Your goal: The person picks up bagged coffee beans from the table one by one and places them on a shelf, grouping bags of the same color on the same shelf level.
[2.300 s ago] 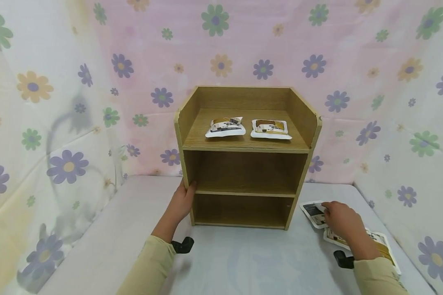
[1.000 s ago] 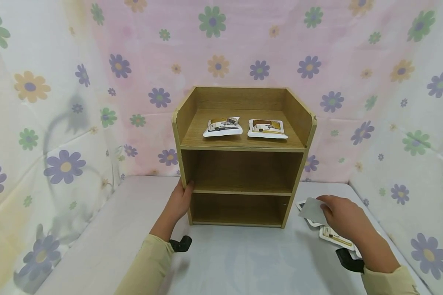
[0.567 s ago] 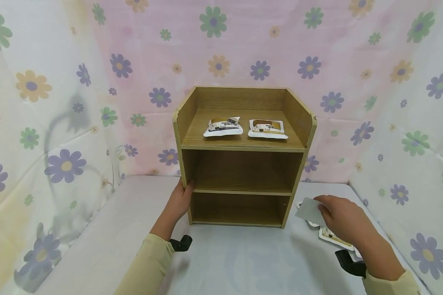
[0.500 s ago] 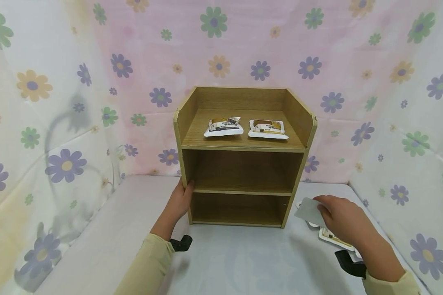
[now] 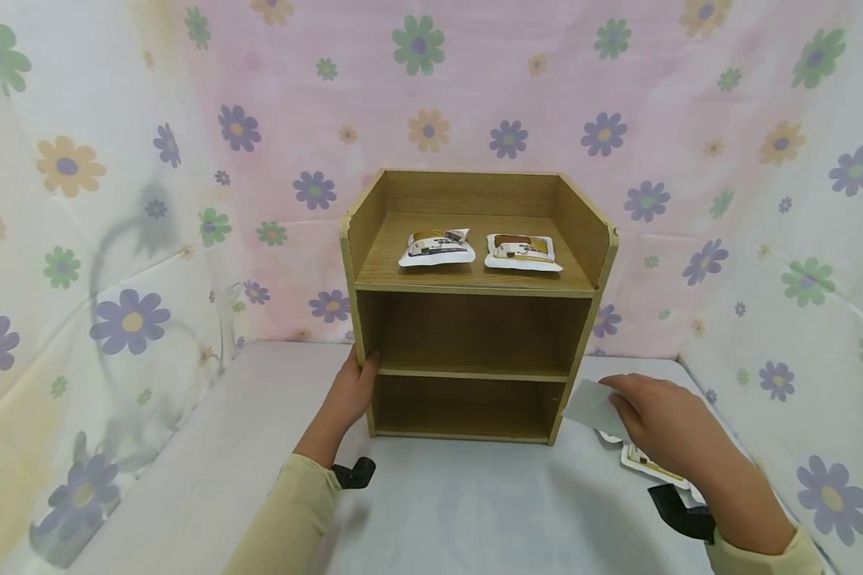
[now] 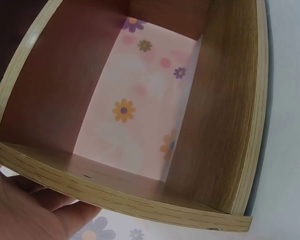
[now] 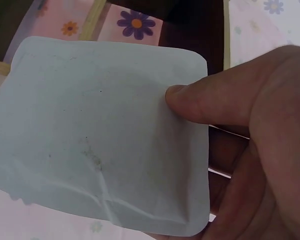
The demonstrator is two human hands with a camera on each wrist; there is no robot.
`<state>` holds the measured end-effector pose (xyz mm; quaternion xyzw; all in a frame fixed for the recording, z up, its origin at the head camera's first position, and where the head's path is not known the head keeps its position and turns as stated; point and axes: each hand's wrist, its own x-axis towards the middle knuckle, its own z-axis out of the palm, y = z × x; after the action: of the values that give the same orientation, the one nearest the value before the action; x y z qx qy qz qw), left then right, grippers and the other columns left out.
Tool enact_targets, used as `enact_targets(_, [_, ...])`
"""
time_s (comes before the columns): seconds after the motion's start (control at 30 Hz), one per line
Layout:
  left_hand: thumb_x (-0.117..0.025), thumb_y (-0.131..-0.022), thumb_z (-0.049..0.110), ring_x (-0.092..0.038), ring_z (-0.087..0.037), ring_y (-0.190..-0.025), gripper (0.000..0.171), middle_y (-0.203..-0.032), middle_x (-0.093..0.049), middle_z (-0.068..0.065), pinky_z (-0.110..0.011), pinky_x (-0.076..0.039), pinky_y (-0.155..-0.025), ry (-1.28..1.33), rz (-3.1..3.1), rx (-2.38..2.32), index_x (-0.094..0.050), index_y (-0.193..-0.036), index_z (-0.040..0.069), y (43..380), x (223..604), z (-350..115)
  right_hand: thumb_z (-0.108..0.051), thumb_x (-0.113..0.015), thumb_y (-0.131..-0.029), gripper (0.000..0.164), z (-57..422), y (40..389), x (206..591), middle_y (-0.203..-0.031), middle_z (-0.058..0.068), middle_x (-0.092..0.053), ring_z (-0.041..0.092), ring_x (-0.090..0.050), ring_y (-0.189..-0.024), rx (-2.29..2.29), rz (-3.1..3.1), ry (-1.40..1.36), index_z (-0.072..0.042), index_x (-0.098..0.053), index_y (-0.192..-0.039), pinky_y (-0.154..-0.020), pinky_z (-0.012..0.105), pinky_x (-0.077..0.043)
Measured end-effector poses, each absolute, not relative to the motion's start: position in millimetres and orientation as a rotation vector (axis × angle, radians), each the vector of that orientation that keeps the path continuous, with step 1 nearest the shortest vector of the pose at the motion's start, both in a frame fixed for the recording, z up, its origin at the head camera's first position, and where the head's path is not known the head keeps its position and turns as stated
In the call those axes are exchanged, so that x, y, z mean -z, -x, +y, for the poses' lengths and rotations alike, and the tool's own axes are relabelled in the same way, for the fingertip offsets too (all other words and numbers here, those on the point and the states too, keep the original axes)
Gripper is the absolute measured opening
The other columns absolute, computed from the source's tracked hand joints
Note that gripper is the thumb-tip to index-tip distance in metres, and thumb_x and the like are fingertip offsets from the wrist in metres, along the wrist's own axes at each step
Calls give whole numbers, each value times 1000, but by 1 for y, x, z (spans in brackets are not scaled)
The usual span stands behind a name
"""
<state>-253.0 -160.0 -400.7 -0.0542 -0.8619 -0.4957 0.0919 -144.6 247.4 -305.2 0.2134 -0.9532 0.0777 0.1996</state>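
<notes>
A small wooden shelf [image 5: 475, 290] with three levels stands on the white table. My left hand [image 5: 350, 390] grips its left side board near the middle; in the left wrist view, fingers [image 6: 77, 212] wrap behind the board's edge [image 6: 120, 200]. My right hand [image 5: 665, 419] pinches a flat sealed packet [image 5: 594, 409] by one edge, just right of the shelf's lower right corner. In the right wrist view, my thumb lies over the packet's plain pale back [image 7: 100, 130], and the other fingers are partly hidden behind it. Two printed packets, one left [image 5: 437, 249] and one right [image 5: 523, 253], lie on the top level.
More packets [image 5: 650, 463] lie on the table at the right, partly covered by my right hand and forearm. Flower-printed cloth [image 5: 431, 96] hangs behind the shelf and along both sides. A black wrist strap mount [image 5: 679, 513] juts out below my right hand.
My right hand has picked up a packet from the table at the right, turned its plain back toward the head camera and moved slightly left toward the shelf. My left hand keeps its hold.
</notes>
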Motion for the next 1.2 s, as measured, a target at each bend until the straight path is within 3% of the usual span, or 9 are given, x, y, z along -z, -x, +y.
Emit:
enact_targets(0.9, [-30,-103,38,-44,-44,-132,56,-145,-42,-27,-58,-36,-108,149,-2584,1471,-23,-152,10,253,401,-159,-9,-64,-88,21,216,140,273,-95,3,-73,18,-64,-68,-140,-2545,-651,-12,-69,-108,-63,39,-54])
enact_targets(1.2, [-28,-104,39,-44,-45,-132,57,-146,-41,-28,-59,-36,-108,141,-2596,1464,-22,-152,10,252,401,-160,-9,-64,-89,22,204,144,268,-98,5,-73,21,-67,-74,-190,-2547,-656,-11,-68,-111,-64,40,-56])
